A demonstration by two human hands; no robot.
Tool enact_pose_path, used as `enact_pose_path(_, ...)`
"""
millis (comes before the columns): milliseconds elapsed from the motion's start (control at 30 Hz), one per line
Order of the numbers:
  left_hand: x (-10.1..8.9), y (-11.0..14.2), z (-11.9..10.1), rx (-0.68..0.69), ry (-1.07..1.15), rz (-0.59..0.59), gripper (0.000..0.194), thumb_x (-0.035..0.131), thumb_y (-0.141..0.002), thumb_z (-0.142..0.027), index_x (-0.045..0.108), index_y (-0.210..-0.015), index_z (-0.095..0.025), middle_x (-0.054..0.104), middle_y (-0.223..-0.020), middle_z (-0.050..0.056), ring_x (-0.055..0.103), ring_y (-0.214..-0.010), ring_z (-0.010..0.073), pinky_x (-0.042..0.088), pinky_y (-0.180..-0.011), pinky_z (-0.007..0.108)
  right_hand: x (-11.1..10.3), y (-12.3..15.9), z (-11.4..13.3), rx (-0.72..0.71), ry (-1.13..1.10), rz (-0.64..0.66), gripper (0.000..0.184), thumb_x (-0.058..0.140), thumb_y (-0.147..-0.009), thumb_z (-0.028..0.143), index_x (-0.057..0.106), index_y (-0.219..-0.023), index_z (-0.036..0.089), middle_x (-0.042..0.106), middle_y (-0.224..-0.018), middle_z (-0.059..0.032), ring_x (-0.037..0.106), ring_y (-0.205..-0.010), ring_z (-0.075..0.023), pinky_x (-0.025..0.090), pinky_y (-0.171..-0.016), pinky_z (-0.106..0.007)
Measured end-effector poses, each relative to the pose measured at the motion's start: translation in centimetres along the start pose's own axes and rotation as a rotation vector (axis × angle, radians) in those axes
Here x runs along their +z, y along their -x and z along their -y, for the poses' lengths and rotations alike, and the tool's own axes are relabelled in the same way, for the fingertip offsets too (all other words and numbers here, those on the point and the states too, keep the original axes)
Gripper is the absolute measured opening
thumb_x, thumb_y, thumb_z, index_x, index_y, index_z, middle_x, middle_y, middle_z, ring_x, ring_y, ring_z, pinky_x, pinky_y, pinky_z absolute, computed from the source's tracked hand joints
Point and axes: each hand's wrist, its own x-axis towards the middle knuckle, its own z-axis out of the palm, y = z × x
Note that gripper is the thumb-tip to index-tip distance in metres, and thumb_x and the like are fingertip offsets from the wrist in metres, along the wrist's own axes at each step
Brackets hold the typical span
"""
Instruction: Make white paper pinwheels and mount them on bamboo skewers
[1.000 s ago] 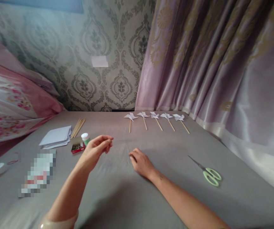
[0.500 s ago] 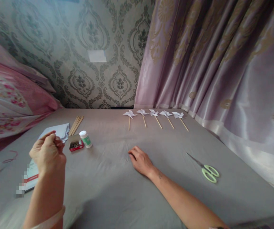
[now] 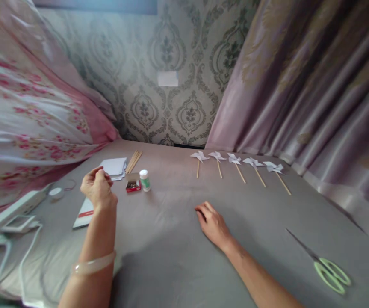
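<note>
We look down on a grey cloth (image 3: 171,252). Our left hand (image 3: 99,188), with a pale bangle (image 3: 94,264) on the forearm, is raised at the left, fingers curled and tips drawn together; we cannot tell whether they pinch anything. It partly covers our view of a stack of white paper (image 3: 115,167) lying beyond it, and we cannot tell whether they touch. Our right hand (image 3: 213,224) rests near the middle, loosely curled, palm hidden, so we cannot tell what, if anything, it holds. Just right of the paper lie thin wooden sticks (image 3: 134,161). Nearer us sit a small open red box (image 3: 133,189) and, beside it, an upright white-capped, green-labelled bottle (image 3: 145,181). A red-banded white booklet (image 3: 83,215) lies partly behind our left wrist. Five white pinwheels (image 3: 234,159) lie in a row beyond our right hand. Green-handled scissors (image 3: 321,265) lie at the right, blades pointing away from us.
</note>
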Motion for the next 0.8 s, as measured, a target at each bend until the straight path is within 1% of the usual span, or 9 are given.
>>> enact_pose_path(167,-1.5,-2.3,-1.2,0.069,0.032,-0.086,0.015,0.049,-0.062,-0.010,0.054,-0.074,-0.017,0.042,-0.049,-0.007,0.033,-0.040,0.0071,0.022,-0.039,0.020,0.5,0.2,-0.5,-0.003,0.007,-0.005,0.022,0.041,-0.093,0.022,0.062,-0.098,0.020,0.063,-0.095,-0.0066,0.063,-0.083,-0.0189,0.048,-0.075,-0.030)
enact_pose_path(333,-3.1,-4.3,-1.6,0.137,0.020,-0.055,0.016,0.050,-0.060,-0.013,0.054,-0.076,-0.016,0.043,-0.050,-0.008,0.035,-0.041,0.0063,0.022,-0.039,0.018,0.8,0.4,-0.8,-0.023,0.024,0.001,0.024,0.040,-0.093,0.027,0.062,-0.099,0.019,0.063,-0.096,-0.0068,0.064,-0.082,-0.0191,0.048,-0.074,-0.030)
enact_pose_path(433,-3.8,-6.0,-1.5,0.178,-0.075,-0.016,0.019,0.050,-0.060,-0.017,0.056,-0.078,-0.015,0.045,-0.050,-0.008,0.036,-0.041,0.0061,0.024,-0.039,0.017,0.8,0.5,-0.8,-0.031,0.030,-0.014,0.024,0.039,-0.093,0.028,0.061,-0.099,0.020,0.063,-0.096,-0.0068,0.064,-0.082,-0.0187,0.048,-0.074,-0.030)
enact_pose_path(500,-4.1,-7.3,-1.0,0.228,-0.224,0.054,0.022,0.050,-0.062,-0.021,0.058,-0.081,-0.014,0.048,-0.052,-0.006,0.040,-0.042,0.0064,0.029,-0.041,0.017,0.9,0.5,-0.9,-0.035,0.037,-0.024,0.024,0.039,-0.093,0.029,0.061,-0.098,0.020,0.063,-0.096,-0.0066,0.065,-0.082,-0.0184,0.049,-0.074,-0.029)
enact_pose_path(533,-4.3,-8.0,-0.7,0.264,-0.339,0.123,0.025,0.049,-0.064,-0.023,0.060,-0.084,-0.013,0.051,-0.054,-0.005,0.043,-0.044,0.0072,0.033,-0.043,0.018,1.0,0.5,-0.9,-0.037,0.040,-0.028,0.024,0.039,-0.093,0.029,0.061,-0.098,0.020,0.063,-0.096,-0.0065,0.065,-0.082,-0.0183,0.049,-0.073,-0.029)
enact_pose_path(600,-4.5,-9.4,0.1,0.344,-0.638,0.315,0.032,0.047,-0.068,-0.028,0.063,-0.090,-0.011,0.061,-0.062,0.001,0.051,-0.051,0.0101,0.039,-0.048,0.020,1.1,0.5,-1.1,-0.039,0.046,-0.036,0.024,0.040,-0.093,0.030,0.061,-0.098,0.020,0.064,-0.097,-0.0064,0.065,-0.083,-0.0183,0.049,-0.074,-0.029)
enact_pose_path(633,-4.6,-10.1,0.5,0.385,-0.804,0.440,0.036,0.045,-0.070,-0.030,0.065,-0.093,-0.011,0.065,-0.068,0.004,0.055,-0.056,0.0120,0.042,-0.052,0.021,1.2,0.5,-1.2,-0.039,0.048,-0.039,0.024,0.040,-0.093,0.030,0.062,-0.099,0.020,0.064,-0.097,-0.0063,0.065,-0.083,-0.0184,0.049,-0.074,-0.029)
enact_pose_path(667,-4.6,-10.7,1.0,0.396,-0.890,0.512,0.036,0.046,-0.069,-0.030,0.066,-0.091,-0.011,0.068,-0.072,0.006,0.059,-0.061,0.0140,0.045,-0.055,0.023,1.2,0.6,-1.2,-0.039,0.049,-0.042,0.024,0.040,-0.093,0.030,0.062,-0.099,0.020,0.064,-0.097,-0.0064,0.065,-0.083,-0.0186,0.049,-0.074,-0.030)
enact_pose_path(800,-4.1,-12.6,2.4,0.419,-1.088,0.664,0.030,0.052,-0.067,-0.030,0.071,-0.082,-0.013,0.072,-0.079,0.008,0.063,-0.077,0.0209,0.048,-0.072,0.028,1.3,0.6,-1.4,-0.048,0.060,-0.048,0.025,0.040,-0.092,0.030,0.061,-0.099,0.020,0.064,-0.097,-0.0069,0.065,-0.086,-0.0196,0.049,-0.076,-0.031)
